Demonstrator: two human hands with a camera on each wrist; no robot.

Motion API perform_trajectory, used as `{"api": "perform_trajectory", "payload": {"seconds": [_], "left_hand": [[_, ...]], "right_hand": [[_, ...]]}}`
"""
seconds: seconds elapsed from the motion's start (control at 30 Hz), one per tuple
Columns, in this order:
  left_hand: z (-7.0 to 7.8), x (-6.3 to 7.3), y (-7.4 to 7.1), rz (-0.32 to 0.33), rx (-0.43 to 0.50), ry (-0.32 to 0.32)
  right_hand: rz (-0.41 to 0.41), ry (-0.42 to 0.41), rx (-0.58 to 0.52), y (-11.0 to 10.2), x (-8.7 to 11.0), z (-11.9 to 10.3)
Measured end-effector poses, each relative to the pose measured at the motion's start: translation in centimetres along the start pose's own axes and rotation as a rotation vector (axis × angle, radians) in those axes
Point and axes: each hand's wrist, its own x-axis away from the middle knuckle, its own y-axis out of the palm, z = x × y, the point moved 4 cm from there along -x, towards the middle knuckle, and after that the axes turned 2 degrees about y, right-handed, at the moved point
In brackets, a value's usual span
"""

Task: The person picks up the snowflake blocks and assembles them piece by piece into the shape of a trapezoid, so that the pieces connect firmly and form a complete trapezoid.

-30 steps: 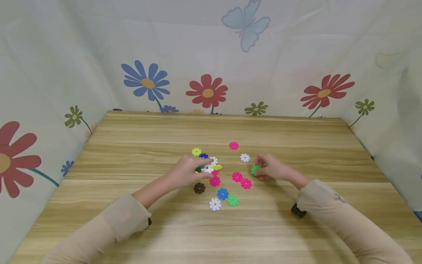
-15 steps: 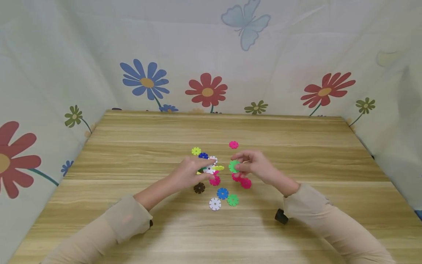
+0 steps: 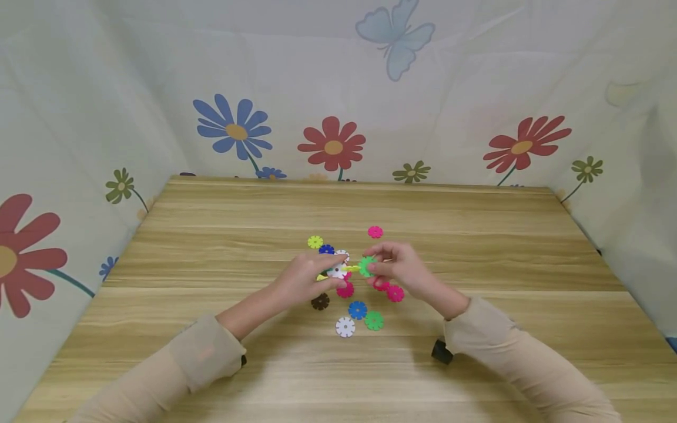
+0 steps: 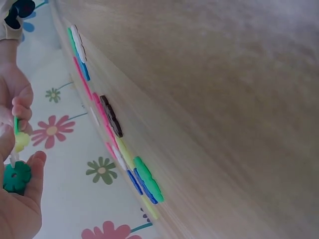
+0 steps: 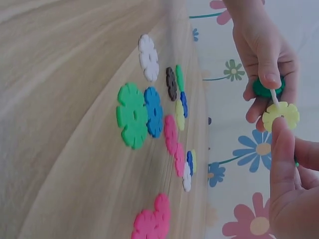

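In the head view my left hand (image 3: 304,279) grips a joined piece of notched plastic discs: a white disc (image 3: 337,271) with a yellow disc (image 3: 351,268) slotted edge-on to it. The left wrist view also has a dark green disc (image 4: 17,178) in that piece, between thumb and fingers. My right hand (image 3: 404,270) pinches a bright green disc (image 3: 366,267), whose edge is right at the yellow disc's rim. In the right wrist view the thumb covers most of the green disc. Both hands are raised above the table.
Loose discs lie on the wooden table (image 3: 238,217) below and around the hands: pink (image 3: 395,294), blue (image 3: 357,310), green (image 3: 374,321), white (image 3: 345,327), brown (image 3: 319,301), dark blue (image 3: 326,249) and yellow-green (image 3: 315,241). A printed cloth (image 3: 449,106) stands behind the table.
My right hand has carried the bright green disc leftward, from the right side of the discs to the yellow disc's edge. My left hand has hardly moved and still grips the joined discs.
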Motion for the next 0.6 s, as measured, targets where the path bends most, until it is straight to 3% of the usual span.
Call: {"api": "perform_trajectory", "payload": {"seconds": [0.27,0.43,0.6], "left_hand": [[0.4,0.2,-0.2,0.067,-0.021,0.052],[0.6,0.2,-0.3,0.079,-0.070,0.094],[0.7,0.1,-0.5,0.089,-0.067,0.093]], "right_hand": [[0.048,-0.046,-0.025,0.4,0.0,-0.5],[0.084,-0.066,-0.027,0.8,0.0,-0.7],[0.097,-0.095,-0.043,1.1,-0.1,-0.8]]}}
